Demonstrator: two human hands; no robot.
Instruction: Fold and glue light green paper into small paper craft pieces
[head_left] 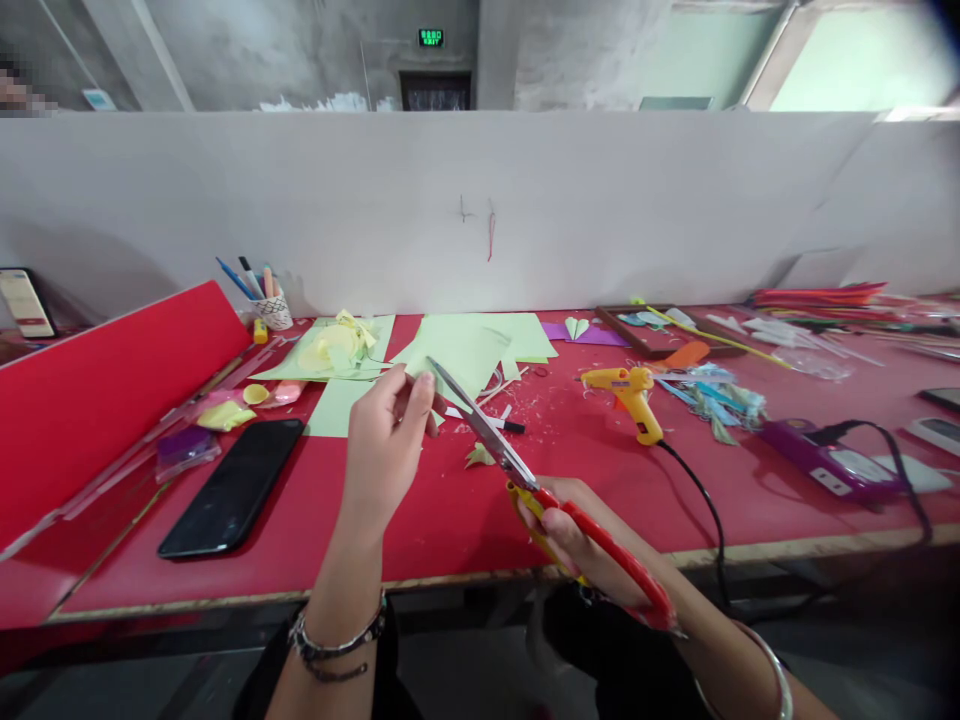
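Note:
My right hand (574, 535) is wrapped round the red and yellow handles of a pair of scissors (499, 445). Their blades point up and left, and the tips lie beside my left thumb. My left hand (390, 435) is raised over the table with thumb and fingers pinched together. Whatever it pinches is too small or too hidden against the pale green paper behind it. Beyond the hands lie pale green paper sheets (469, 345). A small folded green paper scrap (480, 456) and a black-capped marker (510, 426) rest under the blades.
A yellow glue gun (626, 390) lies to the right, its cord running over the front edge. A purple power strip (829, 460) sits farther right. At the left are a black phone (232, 485), a red board (112, 400) and a pen cup (271, 311).

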